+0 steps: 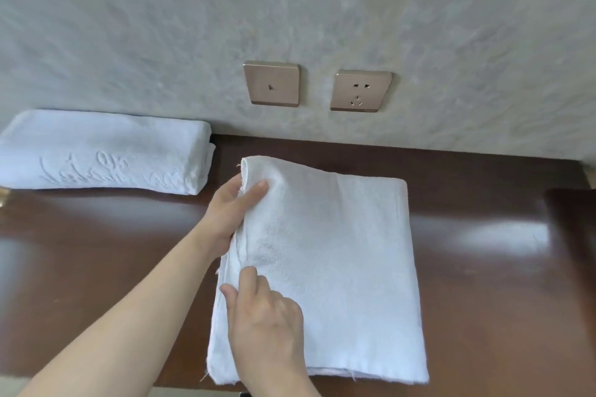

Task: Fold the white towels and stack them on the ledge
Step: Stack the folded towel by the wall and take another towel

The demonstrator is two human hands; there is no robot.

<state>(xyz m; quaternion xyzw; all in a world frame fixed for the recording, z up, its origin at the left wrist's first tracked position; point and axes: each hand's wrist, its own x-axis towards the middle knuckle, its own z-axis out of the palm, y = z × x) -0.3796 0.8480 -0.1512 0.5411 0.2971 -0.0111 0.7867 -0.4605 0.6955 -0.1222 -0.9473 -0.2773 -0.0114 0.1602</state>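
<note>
Pinching the upper left edge of the white towel (pixel 325 261), your left hand (pixel 225 213) has its thumb on top. Your right hand (pixel 264 322) pinches the lower left edge. It lies folded on the dark ledge (pixel 483 235), right of a folded towel (pixel 103 151).

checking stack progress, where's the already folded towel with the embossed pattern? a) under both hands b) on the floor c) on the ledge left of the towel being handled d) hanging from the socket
c: the embossed folded towel lies on the brown ledge against the wall, left of the towel being handled.
</note>
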